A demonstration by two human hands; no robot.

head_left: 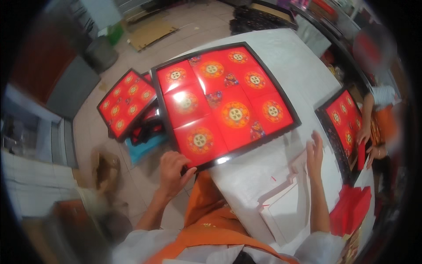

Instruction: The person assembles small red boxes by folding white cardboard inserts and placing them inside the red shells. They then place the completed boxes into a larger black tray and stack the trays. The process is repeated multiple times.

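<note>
A large black-rimmed tray (292,122) lies on the white table. It is filled with red square packets (179,104) printed with round gold and orange medallions; colourful patches show between some of them. My left hand (171,172) is at the tray's near left corner, its fingers bent around the rim and the thumb along the near side. To the right of the tray, my right hand (314,154) hovers over the table with its fingers apart, holding nothing. Beneath and beside my right forearm lie white sheets or flat card pieces (283,207) with red edges.
Another tray of red packets (127,103) rests on a stack beyond the table's left edge. On the right, a co-worker's hands (368,143) hold a red packet (361,156) beside a third tray (323,121). Red bags or folded sheets (351,209) lie at the near right.
</note>
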